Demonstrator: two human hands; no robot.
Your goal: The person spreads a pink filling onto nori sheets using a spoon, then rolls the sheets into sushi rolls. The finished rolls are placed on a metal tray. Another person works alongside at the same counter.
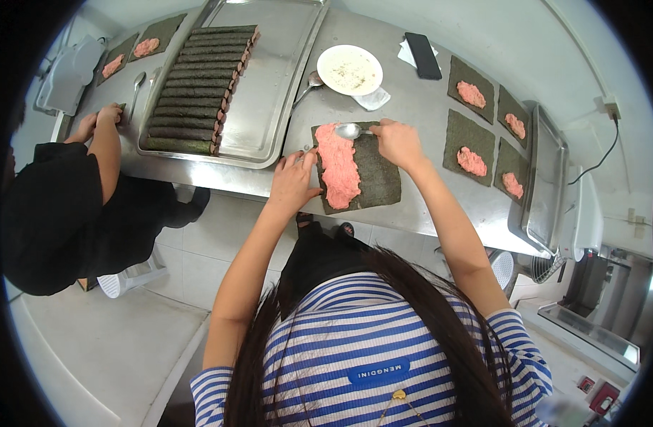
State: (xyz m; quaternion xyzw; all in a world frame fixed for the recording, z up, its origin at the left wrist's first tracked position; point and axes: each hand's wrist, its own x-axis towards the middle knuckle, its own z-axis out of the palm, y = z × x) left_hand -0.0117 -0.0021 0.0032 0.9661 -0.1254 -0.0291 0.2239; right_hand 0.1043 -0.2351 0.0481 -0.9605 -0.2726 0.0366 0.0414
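Note:
On the steel table before me lies a dark green nori sheet (380, 174), its left part covered by a strip of pink minced filling (338, 171). My right hand (400, 146) grips a metal spoon (349, 131), whose bowl rests at the far end of the filling. At the sheet's left edge, my left hand (294, 179) has its fingers apart, the tips touching the nori. Beyond the sheet stands a white bowl (350, 70) holding a pale liquid with dark specks. A second spoon (311, 80) leans beside that bowl.
A large steel tray (272, 107) at left holds several nori rolls (195, 92) in a row. Right of me lie several nori sheets (471, 128) with pink lumps, beside another tray (546, 178). A phone (422, 55) lies at the back. A co-worker (63, 206) stands at far left.

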